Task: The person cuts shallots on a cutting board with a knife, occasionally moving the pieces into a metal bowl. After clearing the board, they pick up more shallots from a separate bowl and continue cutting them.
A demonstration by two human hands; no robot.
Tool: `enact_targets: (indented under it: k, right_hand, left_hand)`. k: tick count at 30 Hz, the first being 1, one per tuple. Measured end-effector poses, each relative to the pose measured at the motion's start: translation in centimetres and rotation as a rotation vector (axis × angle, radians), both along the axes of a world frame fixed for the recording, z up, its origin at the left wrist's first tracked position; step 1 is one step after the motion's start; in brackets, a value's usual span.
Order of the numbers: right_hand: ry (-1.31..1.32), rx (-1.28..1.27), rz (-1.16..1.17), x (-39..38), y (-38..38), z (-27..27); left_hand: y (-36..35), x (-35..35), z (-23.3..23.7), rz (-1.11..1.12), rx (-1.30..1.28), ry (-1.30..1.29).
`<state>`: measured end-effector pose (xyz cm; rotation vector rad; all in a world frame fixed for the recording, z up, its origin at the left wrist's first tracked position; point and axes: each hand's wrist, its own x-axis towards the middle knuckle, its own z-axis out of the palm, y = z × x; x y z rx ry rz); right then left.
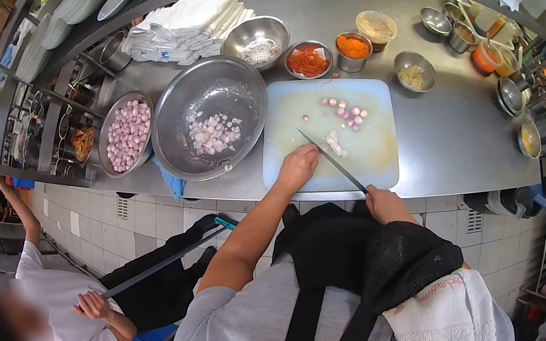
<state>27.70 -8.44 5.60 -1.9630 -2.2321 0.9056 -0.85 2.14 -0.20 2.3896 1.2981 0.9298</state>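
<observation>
My right hand [387, 204] is wrapped around the handle of a long kitchen knife [334, 161], its blade slanting across the white cutting board [389, 164]. Just left of the blade, my left hand [300, 168] rests on the board with fingers curled together; anything under the fingertips is hidden. Chopped shallot pieces [335, 143] lie right of the blade. Farther back on the board are several whole peeled shallots [354, 114], and one small shallot piece [305, 118] sits apart near the knife tip.
Left of the board stands a large metal bowl [169, 141] with chopped shallots, beside a bowl of whole shallots [128, 134]. Behind are folded cloths [202, 18], a bowl of red strips [308, 60] and an orange-filled container [353, 48]. A co-worker [70, 301] holds a long pole at left.
</observation>
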Motion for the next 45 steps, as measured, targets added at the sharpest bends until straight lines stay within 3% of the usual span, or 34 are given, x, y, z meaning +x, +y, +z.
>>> enact_targets:
  k: [2, 5, 8, 14, 18, 24, 27, 32, 35, 37, 42, 45]
  right_hand:
    - [-0.014, -0.049, 0.01, 0.2, -0.3, 0.7]
    - [0.062, -0.006, 0.036, 0.7, -0.1, -3.0]
    - [0.05, 0.002, 0.025, 0.5, -0.2, 0.1]
    - [0.089, -0.005, 0.034, 0.8, -0.3, -2.2]
    - [0.068, -0.068, -0.004, 0.6, -0.6, 0.3]
    - [0.323, -0.042, 0.039, 1.1, 0.7, -2.0]
    - [0.348, -0.078, -0.13, 1.8, -0.1, 1.3]
    - [0.327, -0.126, -0.239, 3.4, -1.5, 2.9]
    - [0.316, -0.091, -0.196, 3.9, -2.8, 1.4]
    - [0.311, -0.181, -0.194, 4.2, -3.2, 1.9]
    - [0.297, -0.367, -0.13, 4.5, -3.4, 4.4]
    - [0.269, -0.331, -0.197, 4.5, -3.3, 1.4]
  left_hand:
    - [0.0, 0.0, 0.0, 0.003, -0.008, 0.009]
    - [-0.1, 0.2, -0.3, 0.014, -0.022, 0.01]
    - [0.0, 0.0, -0.4, 0.027, -0.003, 0.015]
    - [-0.1, 0.1, -0.4, 0.005, -0.002, 0.037]
    - [0.1, 0.1, -0.2, 0.001, 0.029, 0.016]
    - [0.5, -0.1, -0.1, -0.017, -0.015, 0.022]
    - [1.6, -0.7, 1.0, -0.02, -0.151, -0.015]
    - [6.5, -0.7, 1.8, 0.155, -0.027, -0.206]
    - [9.1, -0.6, 1.7, 0.192, 0.015, -0.032]
    - [10.4, -1.3, 0.8, 0.184, -0.205, 0.078]
    - [6.4, -3.4, 1.0, 0.224, -0.204, -0.077]
    - [2.9, -2.9, -0.3, 0.146, -0.269, -0.211]
